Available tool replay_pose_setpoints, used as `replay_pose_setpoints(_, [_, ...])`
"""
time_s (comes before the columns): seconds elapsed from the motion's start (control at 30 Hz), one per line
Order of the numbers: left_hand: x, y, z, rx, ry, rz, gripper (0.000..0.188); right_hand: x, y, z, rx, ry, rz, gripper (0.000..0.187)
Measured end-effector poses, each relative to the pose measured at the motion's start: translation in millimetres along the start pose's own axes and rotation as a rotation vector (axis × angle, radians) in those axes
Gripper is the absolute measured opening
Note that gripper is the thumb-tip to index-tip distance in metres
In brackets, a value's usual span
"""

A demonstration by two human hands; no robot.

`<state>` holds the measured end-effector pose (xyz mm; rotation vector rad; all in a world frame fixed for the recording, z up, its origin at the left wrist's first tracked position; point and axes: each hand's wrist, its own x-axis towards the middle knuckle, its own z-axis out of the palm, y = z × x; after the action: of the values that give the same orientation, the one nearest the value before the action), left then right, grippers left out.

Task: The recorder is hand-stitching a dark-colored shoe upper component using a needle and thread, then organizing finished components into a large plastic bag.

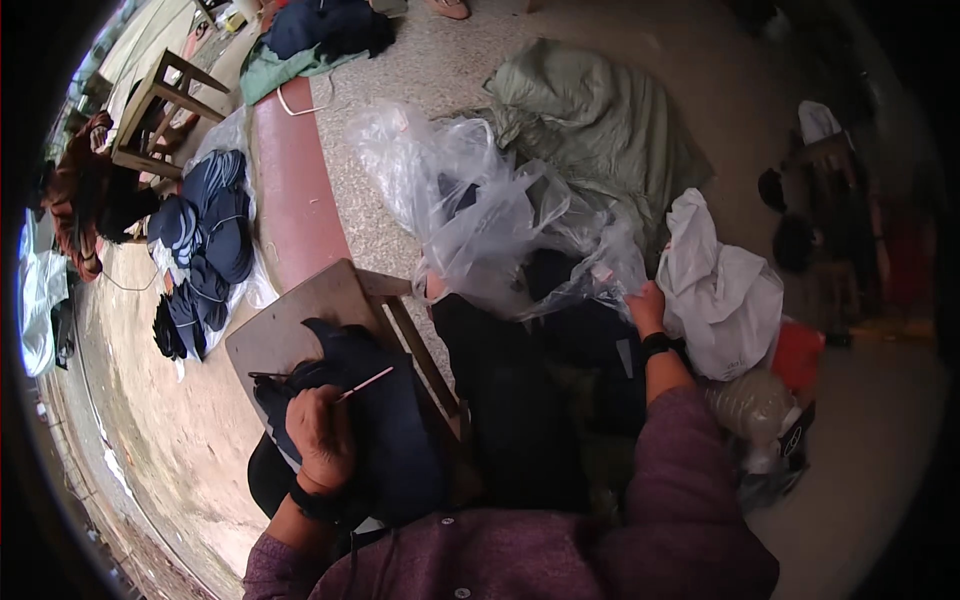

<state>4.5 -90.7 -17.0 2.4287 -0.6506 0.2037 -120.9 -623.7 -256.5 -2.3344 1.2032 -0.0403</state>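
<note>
My left hand is closed above a wooden stool at my left side. From its fingers a thin, pale pink stick points up and to the right; its exact kind is unclear. Under that hand, navy cloth is draped over the stool and hangs down its near side. Farther right, my right hand pinches the edge of a crumpled clear plastic bag. The bag spreads over my lap and the floor ahead, with dark cloth partly showing through it.
A green woven sack lies beyond the bag. Beside my right arm stand a white plastic bag and a clear plastic jar. Bundled navy cloth pieces lie at the left, near another stool and a person.
</note>
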Motion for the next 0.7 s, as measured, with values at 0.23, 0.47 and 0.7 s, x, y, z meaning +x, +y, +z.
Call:
replay_pose_setpoints(0.23, [-9, 2, -6, 0.1, -0.1, -0.026, 0.018, -30, -87, -17, -0.631, -0.19, -0.05, 0.102])
replay_pose_setpoints(0.47, [-3, 7, -2, 0.078, -0.09, -0.014, 0.016, 63, 43, -14, 0.098, 0.096, 0.036, 0.025])
replay_pose_setpoints(0.7, [-9, 3, -5, 0.056, -0.003, -0.024, 0.014, 105, -132, -225, 1.122, 0.267, -0.069, 0.026])
